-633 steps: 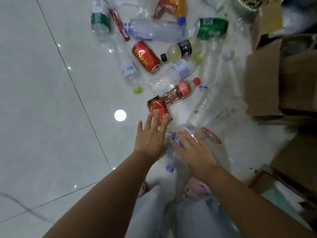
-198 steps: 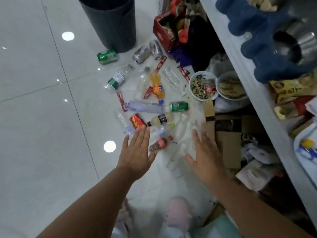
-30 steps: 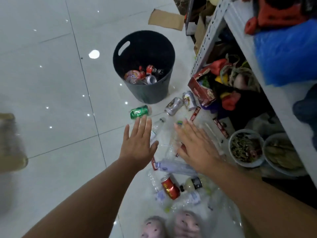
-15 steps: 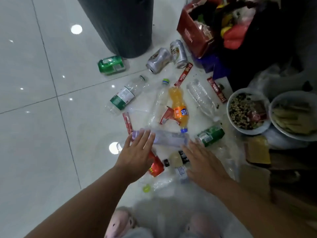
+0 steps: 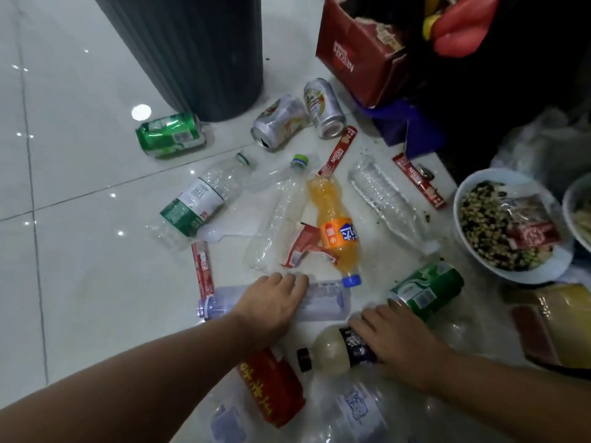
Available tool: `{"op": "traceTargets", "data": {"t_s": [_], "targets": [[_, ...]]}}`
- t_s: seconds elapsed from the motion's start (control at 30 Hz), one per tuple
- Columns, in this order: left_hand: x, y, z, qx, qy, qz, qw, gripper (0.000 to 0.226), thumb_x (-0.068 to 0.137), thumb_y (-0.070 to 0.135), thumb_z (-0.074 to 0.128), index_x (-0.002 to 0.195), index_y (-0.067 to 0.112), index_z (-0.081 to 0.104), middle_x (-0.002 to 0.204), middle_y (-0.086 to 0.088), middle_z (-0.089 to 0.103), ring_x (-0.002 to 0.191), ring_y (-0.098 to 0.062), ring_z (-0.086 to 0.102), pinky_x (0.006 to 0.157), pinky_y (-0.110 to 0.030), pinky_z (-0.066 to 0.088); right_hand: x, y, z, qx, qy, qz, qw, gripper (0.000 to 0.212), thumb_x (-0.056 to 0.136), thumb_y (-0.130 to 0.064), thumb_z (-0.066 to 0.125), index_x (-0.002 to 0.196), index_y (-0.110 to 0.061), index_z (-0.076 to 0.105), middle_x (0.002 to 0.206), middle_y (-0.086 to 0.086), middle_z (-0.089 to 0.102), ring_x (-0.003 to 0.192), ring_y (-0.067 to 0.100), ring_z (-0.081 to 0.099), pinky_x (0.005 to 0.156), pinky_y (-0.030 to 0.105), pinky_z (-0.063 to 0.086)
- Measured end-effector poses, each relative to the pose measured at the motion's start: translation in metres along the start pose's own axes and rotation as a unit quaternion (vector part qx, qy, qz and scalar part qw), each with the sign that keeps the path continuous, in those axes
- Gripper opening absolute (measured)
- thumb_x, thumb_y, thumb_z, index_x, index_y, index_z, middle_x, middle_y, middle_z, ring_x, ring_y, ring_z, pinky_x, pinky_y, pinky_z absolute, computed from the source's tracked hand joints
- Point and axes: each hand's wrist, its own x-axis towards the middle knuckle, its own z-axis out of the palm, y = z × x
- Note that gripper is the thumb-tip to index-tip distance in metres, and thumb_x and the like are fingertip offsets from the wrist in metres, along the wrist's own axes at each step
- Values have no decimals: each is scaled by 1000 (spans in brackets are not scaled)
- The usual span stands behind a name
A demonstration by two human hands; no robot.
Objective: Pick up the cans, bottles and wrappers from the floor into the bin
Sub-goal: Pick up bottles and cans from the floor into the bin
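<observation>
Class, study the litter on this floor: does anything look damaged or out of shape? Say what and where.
The green can by the foot of the dark bin is dented and crumpled. The clear bottle lying left of the orange soda bottle looks squashed flat, and a torn red wrapper lies between them.

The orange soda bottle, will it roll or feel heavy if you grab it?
Likely heavy: the orange soda bottle looks full of drink. Lying sideways, it could roll when pushed, though the red wrapper beside it may block that.

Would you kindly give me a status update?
Left hand grips clear bottle. Right hand on black-capped bottle, grip unclear. Bin ahead; orange bottle lies between.
</observation>
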Motion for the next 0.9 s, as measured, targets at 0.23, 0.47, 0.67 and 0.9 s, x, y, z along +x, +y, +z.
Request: {"op": "traceTargets", "data": {"t_s": [0.23, 0.47, 0.67, 0.9], "targets": [[9, 4, -44, -22, 45, -55, 997, 72, 73, 35, 60, 135, 12, 30, 120, -7, 47, 100, -26, 48, 80, -34, 40, -1, 23, -50, -26, 15, 8, 1000, 56, 69, -34, 60, 119, -20, 39, 111, 4, 48, 93, 21, 46, 74, 34, 44], [-6, -26, -125, -50, 146, -175, 972, 65, 72, 44, 59, 126, 14, 38, 112, -5, 52, 98, -28, 52, 77, -37, 45, 13, 59, -160, -86, 139, -21, 986, 61, 59, -44, 71, 110, -18, 48, 96, 3, 54, 79, 19, 52, 61, 31, 46], [-9, -46, -240, 0, 241, -238, 941, 67, 74, 52, 61, 125, 16, 39, 113, -5, 54, 96, -27, 55, 76, -39, 49, 19, 62, -253, -88, 273, 46, 957, 53, 66, -49, 70, 104, -20, 47, 97, 0, 51, 87, 21, 52, 64, 33, 42], [19, -89, -334, 8, 362, -269, 892, 61, 74, 53, 62, 120, 20, 39, 109, 0, 54, 93, -22, 54, 75, -37, 49, 36, 77, -340, -41, 384, 80, 919, 54, 59, -50, 67, 101, -21, 47, 95, -3, 50, 85, 19, 51, 65, 31, 44]]}}
